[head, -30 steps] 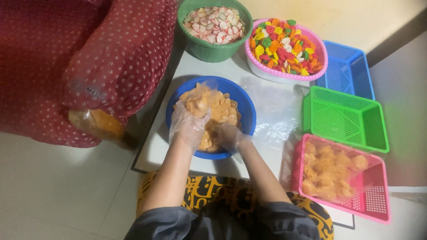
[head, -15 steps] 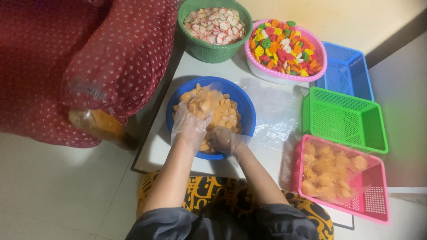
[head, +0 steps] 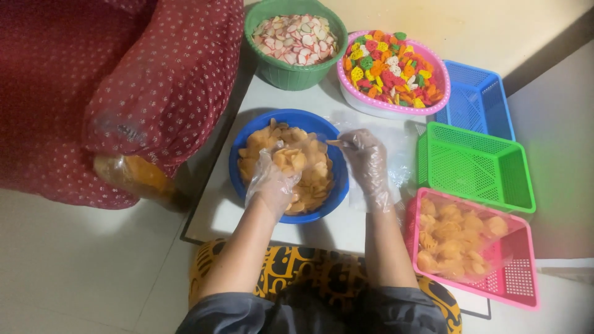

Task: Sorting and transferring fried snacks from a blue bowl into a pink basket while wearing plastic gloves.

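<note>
Gloved left hand (head: 272,182) rests loosely open on orange crackers (head: 291,167) in a round blue plastic bowl (head: 247,139); gloved right hand (head: 366,162) pinches one cracker at its right rim.

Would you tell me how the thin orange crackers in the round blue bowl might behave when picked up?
The thin orange crackers look curled and airy, so probably light and brittle. Loosely heaped in the round blue bowl, they would likely shift and slide.

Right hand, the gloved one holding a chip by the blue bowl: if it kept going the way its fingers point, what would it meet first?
Probably the pink bowl of coloured crackers: the right hand points up-table, over clear plastic sheet. Depth is hard to judge.
</note>
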